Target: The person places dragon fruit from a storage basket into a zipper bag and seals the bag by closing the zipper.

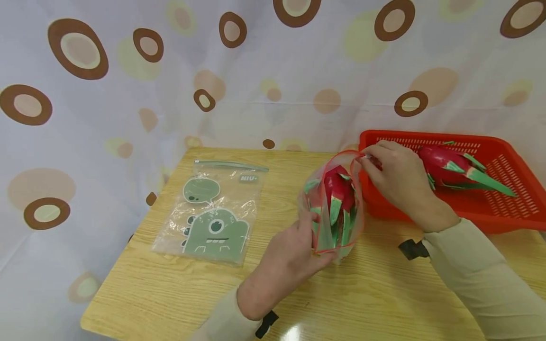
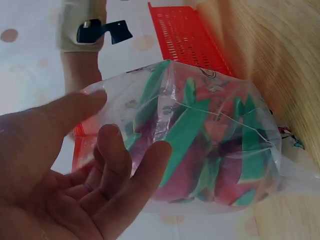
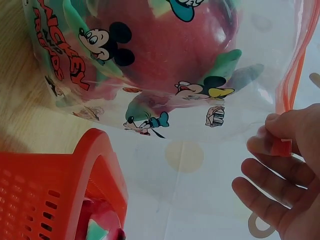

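Note:
A clear zip bag [image 1: 357, 222] with a red-edged mouth stands upright on the table, its opening towards me. Inside are red dragon fruits [image 1: 339, 189] with green scales; two bodies show through the plastic in the left wrist view. My left hand [image 1: 290, 258] holds the near left side of the mouth, its thumb and bent fingers spread around the rim. At the far right corner of the mouth, my right hand [image 1: 398, 177] pinches the bag's edge between thumb and index finger, beside the red zip slider [image 3: 281, 147]. Cartoon mouse prints [image 3: 105, 44] mark the bag's side.
On the right stands a red perforated basket [image 1: 507, 218] with another dragon fruit [image 1: 448, 166] in it, close beside the bag. A flat clear zip bag with a green monster print [image 1: 217, 232] lies on the wooden table [image 1: 179, 293] to the left. A dotted curtain [image 1: 264, 57] hangs behind.

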Available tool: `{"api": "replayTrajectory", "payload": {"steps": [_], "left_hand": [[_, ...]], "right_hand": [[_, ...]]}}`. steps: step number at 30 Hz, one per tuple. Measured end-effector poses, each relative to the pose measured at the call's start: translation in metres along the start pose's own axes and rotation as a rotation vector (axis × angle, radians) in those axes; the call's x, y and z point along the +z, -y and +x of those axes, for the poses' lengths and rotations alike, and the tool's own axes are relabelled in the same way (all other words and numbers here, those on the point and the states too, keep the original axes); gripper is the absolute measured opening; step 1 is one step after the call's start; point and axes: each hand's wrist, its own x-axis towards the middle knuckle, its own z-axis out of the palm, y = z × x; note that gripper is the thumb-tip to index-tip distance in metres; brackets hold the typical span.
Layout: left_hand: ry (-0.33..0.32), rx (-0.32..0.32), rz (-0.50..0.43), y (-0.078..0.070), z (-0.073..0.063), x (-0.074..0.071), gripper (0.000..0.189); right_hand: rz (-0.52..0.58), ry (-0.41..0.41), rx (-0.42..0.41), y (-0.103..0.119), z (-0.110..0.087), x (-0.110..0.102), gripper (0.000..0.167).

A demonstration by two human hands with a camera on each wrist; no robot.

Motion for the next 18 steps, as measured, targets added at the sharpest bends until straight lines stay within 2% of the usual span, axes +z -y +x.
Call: {"api": "replayTrajectory", "payload": {"steps": [2, 5, 9, 14, 18], "left_hand": [[-0.020, 0.035, 0.035, 0.001, -0.002, 0.002, 0.058], [-0.015, 0.071, 0.068, 0.005, -0.004, 0.001, 0.035], [-0.048, 0.085, 0.091, 0.011, -0.008, -0.009, 0.026], [-0.150, 0.059, 0.081, 0.023, -0.007, -0.030, 0.016], [-0.240, 0.042, 0.089, 0.037, 0.001, -0.047, 0.014]], "right_hand": [[0.000, 0.009, 0.013, -0.001, 0.000, -0.001, 0.013], [0.005, 0.031, 0.031, -0.003, 0.000, -0.002, 0.014], [0.026, 0.037, 0.049, -0.007, -0.002, -0.007, 0.016], [0.075, 0.028, 0.060, -0.015, -0.006, -0.009, 0.013], [0.124, 0.028, 0.079, -0.019, -0.008, -0.010, 0.013]]}}
